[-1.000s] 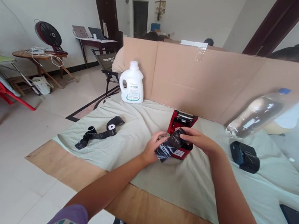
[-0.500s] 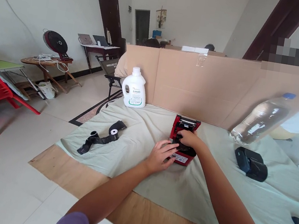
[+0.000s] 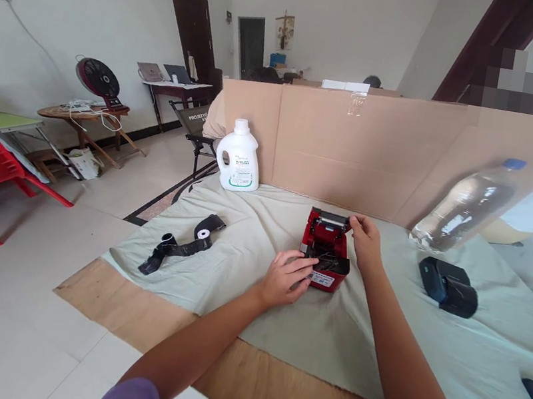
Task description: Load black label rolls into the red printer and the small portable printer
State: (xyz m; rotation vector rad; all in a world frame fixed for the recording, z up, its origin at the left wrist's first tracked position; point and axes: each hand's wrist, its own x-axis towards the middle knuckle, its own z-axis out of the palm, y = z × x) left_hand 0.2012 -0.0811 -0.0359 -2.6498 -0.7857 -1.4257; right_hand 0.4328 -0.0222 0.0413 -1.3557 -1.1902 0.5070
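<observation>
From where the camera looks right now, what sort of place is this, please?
Probably an indoor room used as a makeshift workspace: a cardboard screen stands behind a cloth spread on a board, and a fan sits on a small table at the left.

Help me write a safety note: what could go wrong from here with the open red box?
The raised lid could drop and pinch the left hand, which reaches over the box's near left corner. The black material inside might snag if the lid shuts. The wrinkled cloth could let the box slide if the right hand, at the lid's edge, pushes.
</observation>
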